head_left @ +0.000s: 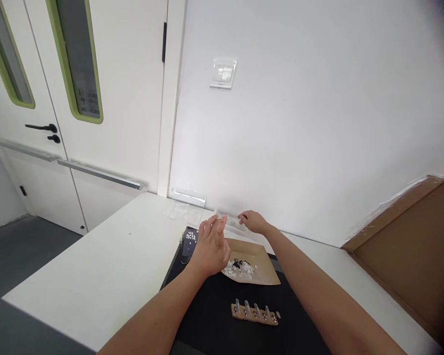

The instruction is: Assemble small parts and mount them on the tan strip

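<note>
2 grips I cannot tell: left hand (210,248) by the paper tray (265,253), seemingly placed to corral scraps (246,269), right hand (254,222) near clear plastic (231,222) along the worktop's (92,261) back edge.

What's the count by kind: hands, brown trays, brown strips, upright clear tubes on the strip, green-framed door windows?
Left hand and right hand: 2
Brown tray: 1
Brown strip: 1
Upright clear tubes: 4
Green-framed door windows: 2
Total: 10

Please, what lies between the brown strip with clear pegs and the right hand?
The tan tray, holding white and black bits, lies between the strip and the right hand, as the head view shows.
</note>
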Motion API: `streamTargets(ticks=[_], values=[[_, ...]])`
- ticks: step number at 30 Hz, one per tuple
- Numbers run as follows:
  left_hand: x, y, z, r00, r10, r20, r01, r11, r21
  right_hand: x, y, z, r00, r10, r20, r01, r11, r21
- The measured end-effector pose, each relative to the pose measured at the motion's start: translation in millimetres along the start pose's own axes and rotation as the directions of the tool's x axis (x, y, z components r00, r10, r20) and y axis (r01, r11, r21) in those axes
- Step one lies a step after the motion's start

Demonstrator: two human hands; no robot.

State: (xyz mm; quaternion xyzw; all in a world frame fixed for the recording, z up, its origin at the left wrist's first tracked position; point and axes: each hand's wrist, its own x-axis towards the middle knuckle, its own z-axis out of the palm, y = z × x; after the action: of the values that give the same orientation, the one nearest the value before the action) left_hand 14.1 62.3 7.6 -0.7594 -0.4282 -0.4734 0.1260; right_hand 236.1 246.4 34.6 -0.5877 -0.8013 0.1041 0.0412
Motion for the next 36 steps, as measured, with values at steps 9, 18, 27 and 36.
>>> streamTargets(ticks=[9, 18, 27, 36], values=[[-1.6, -0.4, 2.6, 0.999, -0.036, 0.036, 0.036, 0.999, 0.004, 1.6, 0.8, 0.7, 0.995, -0.02, -0.094, 0.02, 1.0, -0.009], [-1.0, 1.0, 0.4, 0.995, -0.052, 0.087, 0.05, 0.998, 0.032, -6.1, 5.7, -3.7, 0.996, 0.017, -0.092, -0.01, 0.998, 0.068], [0.7, 2.3, -1.3, 0.987, -0.108, 0.118, 0.104, 0.994, 0.039, -22.6, -2.5, -14.6, 0.994, 0.037, -0.106, -0.021, 0.989, 0.15], [2.0, 10.5, -3.9, 0.972, -0.205, 0.119, 0.196, 0.977, 0.082, -100.9, -43.9, -17.8, 0.978, -0.011, -0.209, 0.041, 0.99, 0.138]])
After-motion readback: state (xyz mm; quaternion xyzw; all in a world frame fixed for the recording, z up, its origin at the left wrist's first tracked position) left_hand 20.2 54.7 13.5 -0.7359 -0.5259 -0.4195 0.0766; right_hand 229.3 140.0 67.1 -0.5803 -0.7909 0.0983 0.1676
